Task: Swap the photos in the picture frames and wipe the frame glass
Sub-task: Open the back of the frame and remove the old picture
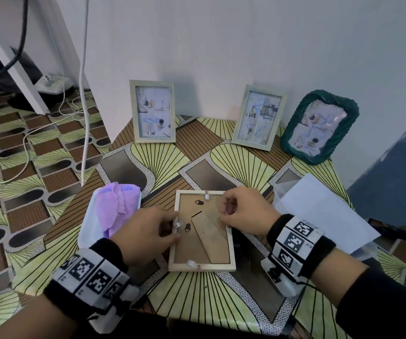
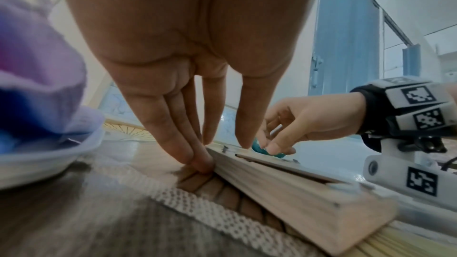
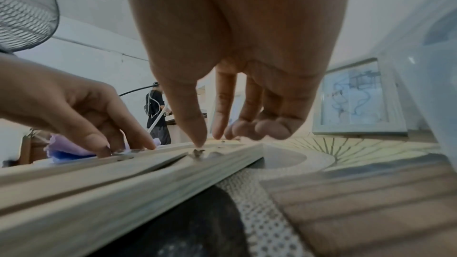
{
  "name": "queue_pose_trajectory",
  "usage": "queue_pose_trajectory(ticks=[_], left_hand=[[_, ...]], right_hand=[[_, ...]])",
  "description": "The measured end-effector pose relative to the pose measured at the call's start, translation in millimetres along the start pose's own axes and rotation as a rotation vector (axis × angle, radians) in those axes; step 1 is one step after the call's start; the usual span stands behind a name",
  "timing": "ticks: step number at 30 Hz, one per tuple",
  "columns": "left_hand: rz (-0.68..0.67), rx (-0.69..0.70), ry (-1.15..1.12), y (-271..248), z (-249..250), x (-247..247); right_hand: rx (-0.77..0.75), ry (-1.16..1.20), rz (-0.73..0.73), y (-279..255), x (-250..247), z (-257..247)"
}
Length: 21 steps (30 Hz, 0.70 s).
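Both hands (image 1: 148, 231) at frame (image 1: 202, 266) edges

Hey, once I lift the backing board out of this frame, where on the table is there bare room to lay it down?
Best patch: bare tablecloth between the face-down frame and the standing frames. The near edge below the frame is also free. Left is taken by the cloth tray, right by the clear box.

Patterned table (image 1: 204, 297) bearing frames (image 1: 202, 231)
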State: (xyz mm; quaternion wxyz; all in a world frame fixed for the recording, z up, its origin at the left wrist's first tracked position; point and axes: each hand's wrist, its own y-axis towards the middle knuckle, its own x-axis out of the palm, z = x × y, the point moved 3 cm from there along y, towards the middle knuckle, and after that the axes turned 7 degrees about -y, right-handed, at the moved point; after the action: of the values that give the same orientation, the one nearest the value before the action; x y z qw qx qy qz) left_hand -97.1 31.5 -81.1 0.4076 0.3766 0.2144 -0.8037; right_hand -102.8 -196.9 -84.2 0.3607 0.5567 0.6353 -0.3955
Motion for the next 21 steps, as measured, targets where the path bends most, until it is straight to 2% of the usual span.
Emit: queue_pose_trajectory(ticks=[4,8,13,21], left_hand=[[0.023,-0.079,-0.125,8.6,-7.3,-5.4],[-0.012,-0.105,-0.037,20.6,-6.3,-5.8],[-0.032,-0.106,0.133,32.3,-0.2,-8.0],[-0.049,-0.147,0.210,40.1,2.0,-8.8]], right_hand=[[-0.115,-0.070,0.108,9.3,-4.8,-10.9],[-0.216,-0.209,0.057,26.7,-4.8,-17.0],[-0.219,-0.330,-0.067,39.0,0.7,-20.7],[-0.178,-0.338,-0.097,44.8,0.7,-20.8]])
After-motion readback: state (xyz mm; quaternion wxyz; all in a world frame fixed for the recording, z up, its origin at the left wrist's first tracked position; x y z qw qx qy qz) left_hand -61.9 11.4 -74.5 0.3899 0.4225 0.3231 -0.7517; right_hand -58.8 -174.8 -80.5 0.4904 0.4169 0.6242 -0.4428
